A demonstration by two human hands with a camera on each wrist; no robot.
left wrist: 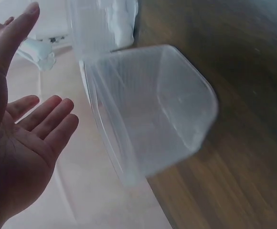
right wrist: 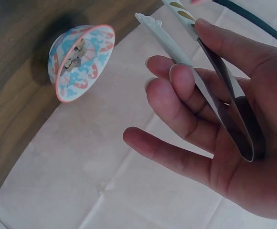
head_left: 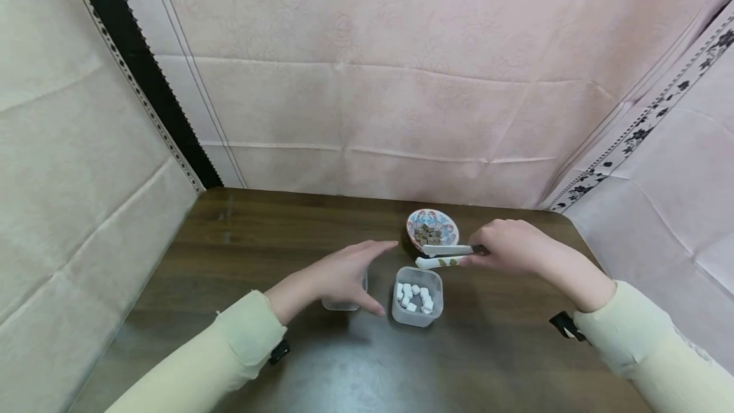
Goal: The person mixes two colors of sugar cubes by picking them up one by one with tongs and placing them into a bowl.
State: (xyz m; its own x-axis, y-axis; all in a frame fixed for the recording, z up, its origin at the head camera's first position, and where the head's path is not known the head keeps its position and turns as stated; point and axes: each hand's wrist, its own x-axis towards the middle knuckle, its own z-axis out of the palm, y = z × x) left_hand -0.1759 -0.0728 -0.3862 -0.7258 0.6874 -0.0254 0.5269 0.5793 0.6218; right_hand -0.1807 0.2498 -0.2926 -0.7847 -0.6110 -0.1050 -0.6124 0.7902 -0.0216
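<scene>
My right hand [head_left: 510, 247] holds a pair of small tongs [head_left: 447, 250] with white tips and a dark metal bend. In the right wrist view the thumb and fingers grip the tongs' arms [right wrist: 207, 90], whose tips stand apart. Just behind those tips is a patterned bowl [head_left: 449, 227] with small brown cubes [head_left: 427, 234] in it. In front of the bowl sits a clear plastic box [head_left: 417, 318] with several white cubes [head_left: 427, 304]. My left hand [head_left: 346, 276], fingers extended and thumb spread, hovers beside a second clear box [left wrist: 176, 105], partly hidden by it in the head view.
The boxes and bowl stand on a brown wooden table [head_left: 258, 228]. Pale cloth [head_left: 373, 107] hangs behind it and at both sides. Black devices [head_left: 280, 350] are strapped at both wrists.
</scene>
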